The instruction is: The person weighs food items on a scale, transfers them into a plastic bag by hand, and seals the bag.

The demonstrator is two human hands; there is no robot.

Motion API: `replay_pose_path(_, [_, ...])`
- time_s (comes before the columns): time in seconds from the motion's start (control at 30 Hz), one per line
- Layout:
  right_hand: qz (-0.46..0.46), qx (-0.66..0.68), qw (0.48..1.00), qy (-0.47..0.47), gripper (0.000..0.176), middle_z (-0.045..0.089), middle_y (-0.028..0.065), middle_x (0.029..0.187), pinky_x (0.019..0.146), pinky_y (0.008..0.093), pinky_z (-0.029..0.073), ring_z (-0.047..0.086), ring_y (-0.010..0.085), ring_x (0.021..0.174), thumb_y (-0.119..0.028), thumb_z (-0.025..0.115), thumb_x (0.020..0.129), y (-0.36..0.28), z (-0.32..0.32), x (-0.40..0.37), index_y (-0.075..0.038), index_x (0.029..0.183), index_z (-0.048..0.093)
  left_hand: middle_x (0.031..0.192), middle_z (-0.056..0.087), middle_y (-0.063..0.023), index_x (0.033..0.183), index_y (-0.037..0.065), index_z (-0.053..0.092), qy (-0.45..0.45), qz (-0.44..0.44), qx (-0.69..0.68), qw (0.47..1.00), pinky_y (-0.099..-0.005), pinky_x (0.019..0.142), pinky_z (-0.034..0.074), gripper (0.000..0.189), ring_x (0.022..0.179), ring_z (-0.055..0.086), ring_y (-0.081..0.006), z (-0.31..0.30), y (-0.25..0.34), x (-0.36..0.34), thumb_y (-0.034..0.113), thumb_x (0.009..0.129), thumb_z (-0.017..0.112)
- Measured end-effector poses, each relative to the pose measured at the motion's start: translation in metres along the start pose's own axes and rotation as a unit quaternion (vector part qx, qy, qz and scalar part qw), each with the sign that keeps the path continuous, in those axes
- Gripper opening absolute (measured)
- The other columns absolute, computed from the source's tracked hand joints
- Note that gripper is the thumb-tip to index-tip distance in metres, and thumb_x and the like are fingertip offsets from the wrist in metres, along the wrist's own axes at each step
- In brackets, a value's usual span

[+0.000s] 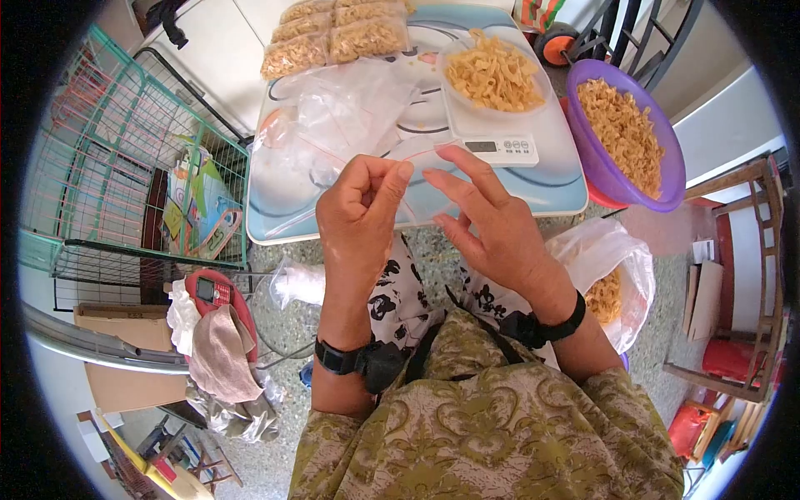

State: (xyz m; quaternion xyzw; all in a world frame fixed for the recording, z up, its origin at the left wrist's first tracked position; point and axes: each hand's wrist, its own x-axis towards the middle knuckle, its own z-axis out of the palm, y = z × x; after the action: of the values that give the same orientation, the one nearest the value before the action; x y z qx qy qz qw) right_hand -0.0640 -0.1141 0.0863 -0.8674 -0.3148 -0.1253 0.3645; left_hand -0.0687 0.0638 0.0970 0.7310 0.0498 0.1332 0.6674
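Blue-wht tbl (557, 182): clr plastic bag (422, 187) (red-lined).

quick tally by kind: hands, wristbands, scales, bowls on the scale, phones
hands: 2 (left hand, right hand)
wristbands: 2 (left wristband, right wristband)
scale: 1
bowl: 1
phone: 1
total: 7

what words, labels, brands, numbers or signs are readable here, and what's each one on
None can be read with certainty.
White scale: marks on its buttons, too small to read; any digits on its display cannot be made out.
Red phone: keypad marks too small.
Colourful printed packaging behind the green mesh: any wording too blurred.
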Motion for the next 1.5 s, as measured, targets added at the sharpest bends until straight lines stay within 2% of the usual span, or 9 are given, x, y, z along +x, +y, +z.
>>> replay_pose_path(0.2, [0.054, 0.014, 0.998, -0.022, 0.053, 0.052, 0.0106, 0.137, 0.071, 0.0394, 0.057, 0.066, 0.0325, 0.101, -0.014, 0.067, 0.084, -0.007, -0.004, 0.001, -0.011, 0.134, 0.050, 0.069, 0.058, 0.0022, 0.089, 0.001, 0.064, -0.084, -0.019, 0.083, 0.993, -0.0214, 0.053, 0.038, 0.013, 0.061, 0.046, -0.0035, -0.001, 0.010, -0.001, 0.013, 0.092, 0.068])
replay_pose_path(0.47, [-0.133, -0.024, 0.976, 0.172, 0.040, 0.063, 0.0100, 0.113, 0.068, 0.0369, 0.055, 0.066, 0.0301, 0.083, -0.010, 0.076, 0.074, -0.003, -0.031, 0.016, -0.008, 0.112, 0.063, 0.085, 0.057, -0.0101, 0.092, 0.003, 0.063, -0.050, 0.172, 0.222, 0.958, -0.0336, 0.066, 0.048, 0.005, 0.074, 0.059, -0.0227, 0.000, 0.021, -0.002, 0.006, 0.088, 0.064])
replay_pose_path(0.6, [-0.146, -0.120, 0.977, 0.102, 0.026, 0.064, 0.0106, 0.104, 0.067, 0.0392, 0.052, 0.065, 0.0317, 0.078, -0.013, 0.072, 0.080, -0.010, -0.036, 0.029, -0.008, 0.104, 0.064, 0.086, 0.057, -0.0102, 0.094, 0.004, 0.063, -0.089, 0.272, 0.263, 0.921, -0.0359, 0.072, 0.048, 0.007, 0.080, 0.059, -0.0248, 0.000, 0.017, 0.000, 0.005, 0.087, 0.064])
replay_pose_path(0.7, [-0.057, -0.110, 0.992, 0.021, 0.016, 0.064, 0.0132, 0.094, 0.067, 0.0417, 0.051, 0.064, 0.0334, 0.077, -0.015, 0.068, 0.085, -0.006, -0.026, 0.023, -0.006, 0.098, 0.062, 0.090, 0.059, -0.0096, 0.095, 0.004, 0.063, -0.074, 0.288, 0.245, 0.923, -0.0375, 0.076, 0.047, 0.012, 0.085, 0.059, -0.0268, 0.001, 0.020, 0.000, 0.006, 0.084, 0.068])
replay_pose_path(0.77, [-0.027, -0.047, 0.997, 0.059, 0.013, 0.066, 0.0154, 0.084, 0.065, 0.0423, 0.051, 0.065, 0.0345, 0.075, -0.017, 0.063, 0.089, -0.001, -0.021, 0.022, -0.005, 0.093, 0.059, 0.085, 0.061, -0.0072, 0.095, 0.003, 0.062, 0.072, 0.327, 0.225, 0.915, -0.0326, 0.070, 0.047, 0.015, 0.078, 0.060, -0.0203, 0.002, 0.020, 0.002, 0.009, 0.085, 0.071])
replay_pose_path(0.9, [0.084, -0.017, 0.994, 0.073, 0.019, 0.067, 0.0149, 0.074, 0.058, 0.0336, 0.051, 0.067, 0.0257, 0.064, -0.014, 0.067, 0.089, -0.008, -0.018, 0.019, -0.003, 0.104, 0.061, 0.077, 0.058, 0.0016, 0.099, 0.005, 0.056, 0.112, 0.123, 0.039, 0.985, -0.0178, 0.058, 0.041, 0.018, 0.065, 0.050, -0.0027, -0.004, 0.026, -0.007, 0.015, 0.092, 0.069])
replay_pose_path(1.0, [0.098, 0.010, 0.991, 0.088, 0.015, 0.067, 0.0158, 0.069, 0.054, 0.0443, 0.051, 0.066, 0.0366, 0.063, -0.016, 0.061, 0.092, -0.009, -0.011, 0.021, -0.005, 0.099, 0.055, 0.071, 0.059, -0.0026, 0.101, 0.004, 0.054, 0.032, 0.040, 0.132, 0.990, -0.0244, 0.055, 0.044, 0.031, 0.060, 0.053, -0.0078, -0.002, 0.031, -0.015, 0.020, 0.086, 0.076])
replay_pose_path(1.2, [0.107, 0.041, 0.990, 0.083, 0.016, 0.066, 0.0163, 0.068, 0.055, 0.0447, 0.051, 0.067, 0.0360, 0.063, -0.016, 0.060, 0.093, -0.014, -0.003, 0.019, -0.005, 0.100, 0.053, 0.073, 0.058, 0.0010, 0.100, 0.004, 0.056, 0.062, 0.150, 0.197, 0.967, -0.0185, 0.054, 0.041, 0.018, 0.060, 0.051, -0.0031, 0.013, 0.012, -0.014, 0.013, 0.092, 0.069])
replay_pose_path(1.5, [0.196, 0.120, 0.972, 0.047, 0.017, 0.064, 0.0118, 0.064, 0.055, 0.0420, 0.050, 0.066, 0.0313, 0.060, -0.019, 0.057, 0.095, -0.002, -0.001, 0.018, -0.004, 0.101, 0.052, 0.073, 0.059, 0.0023, 0.092, 0.002, 0.062, 0.094, 0.100, 0.079, 0.987, -0.0181, 0.053, 0.040, 0.011, 0.061, 0.050, -0.0024, 0.002, 0.014, -0.009, 0.010, 0.092, 0.068])
